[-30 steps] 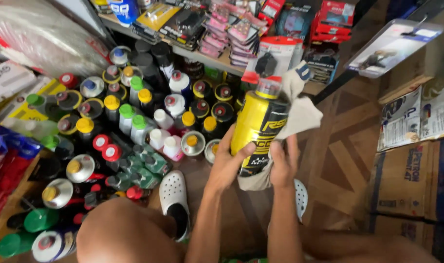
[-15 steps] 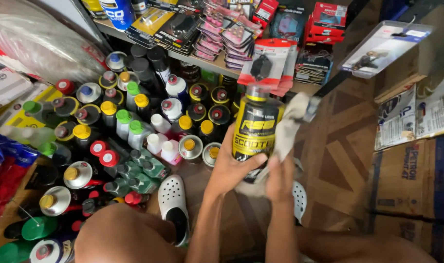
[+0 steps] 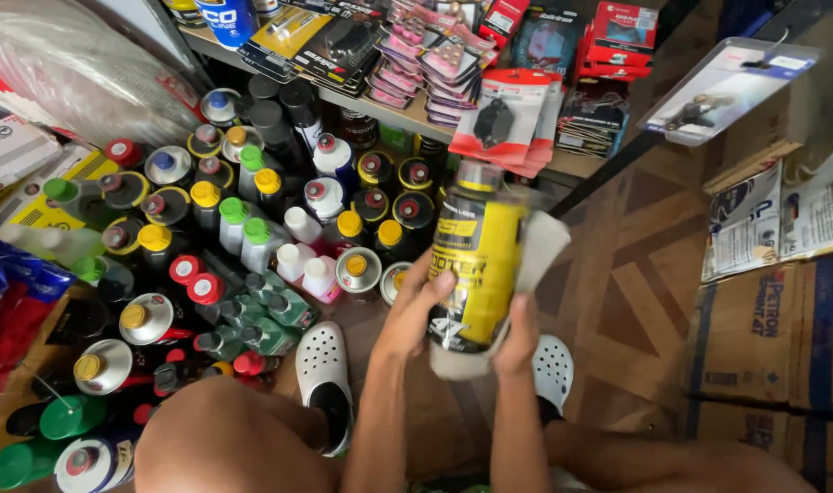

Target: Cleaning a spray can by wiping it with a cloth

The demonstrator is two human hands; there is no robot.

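Hands (image 3: pixel 467 324) — closed grip on bottle (image 3: pixel 476 260)

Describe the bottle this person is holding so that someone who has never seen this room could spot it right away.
Start at the crowd of bottles and cans standing on the floor under the shelf. To the right of it, raised above the white clogs, both hands hold one bottle, left hand on its side, right hand under it with a pale cloth. It alone is off the floor, black with a big yellow label.

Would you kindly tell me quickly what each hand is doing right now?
Left hand: closed around the yellow and black bottle, holding it upright.
Right hand: pressing a pale cloth against the bottle's side.
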